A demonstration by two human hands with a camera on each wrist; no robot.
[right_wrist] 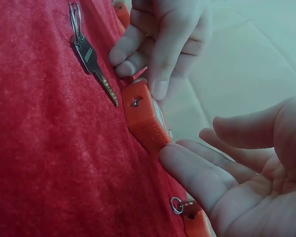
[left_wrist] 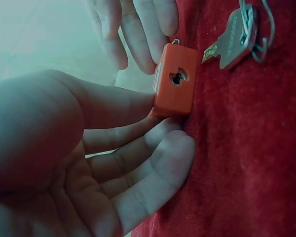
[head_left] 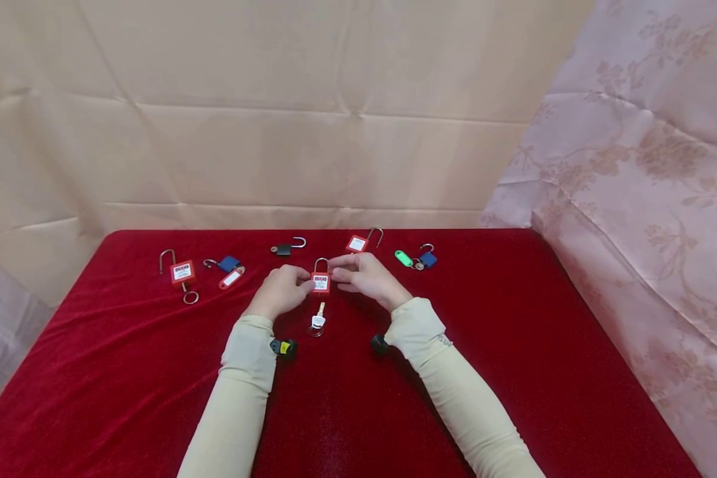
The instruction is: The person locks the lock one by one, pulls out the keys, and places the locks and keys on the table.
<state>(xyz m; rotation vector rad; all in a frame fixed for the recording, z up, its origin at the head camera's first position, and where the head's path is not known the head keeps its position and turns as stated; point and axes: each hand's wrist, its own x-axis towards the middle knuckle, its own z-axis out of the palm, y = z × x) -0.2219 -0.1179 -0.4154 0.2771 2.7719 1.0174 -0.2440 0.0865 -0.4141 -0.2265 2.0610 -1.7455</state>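
Note:
A red padlock with a white label stands at mid-table, its shackle pointing away from me. My left hand pinches it from the left, thumb on the labelled face and fingers behind. The keyhole in the lock's base shows in the left wrist view, with no key in it. My right hand is on the other side, fingers extended, a fingertip right at the padlock's ridged side in the right wrist view. Just nearer to me lies a key on a ring, its blade towards the padlock.
On the red cloth lie other padlocks with raised shackles: a red one and a blue one at left, a black one behind, another red one, and a blue one with a green tag at right.

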